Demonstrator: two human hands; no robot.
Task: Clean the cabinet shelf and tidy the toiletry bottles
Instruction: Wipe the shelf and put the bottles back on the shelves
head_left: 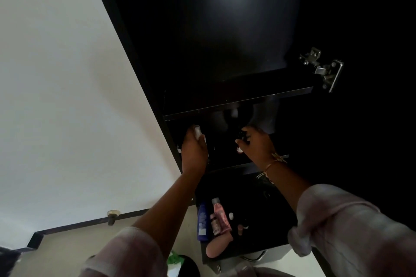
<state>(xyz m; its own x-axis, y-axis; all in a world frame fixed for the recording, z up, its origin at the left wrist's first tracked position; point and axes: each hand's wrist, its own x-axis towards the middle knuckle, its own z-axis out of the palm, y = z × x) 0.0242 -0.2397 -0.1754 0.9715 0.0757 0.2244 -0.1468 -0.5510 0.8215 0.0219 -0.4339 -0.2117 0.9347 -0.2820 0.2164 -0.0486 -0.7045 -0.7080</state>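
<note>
Both of my hands reach into a dark shelf of the black cabinet (pixel 225 105). My left hand (pixel 194 148) grips a small pale bottle (pixel 198 131) whose cap sticks up above the fingers. My right hand (pixel 256 143) holds a small dark object (pixel 242 135) with a pale bit below it; what the object is cannot be made out in the shadow. Lower down, on a black surface (pixel 270 204), lie a blue bottle (pixel 202 222), a pink bottle (pixel 219 216) with a grey cap, and a pink tube-like item (pixel 219 246).
A white wall (pixel 67 96) stands left of the cabinet, with a dark skirting board and a door stop (pixel 112 216) at the floor. A metal hinge (pixel 324 69) sits on the open cabinet's right side. Something green and white (pixel 176 261) lies in a dark bin below.
</note>
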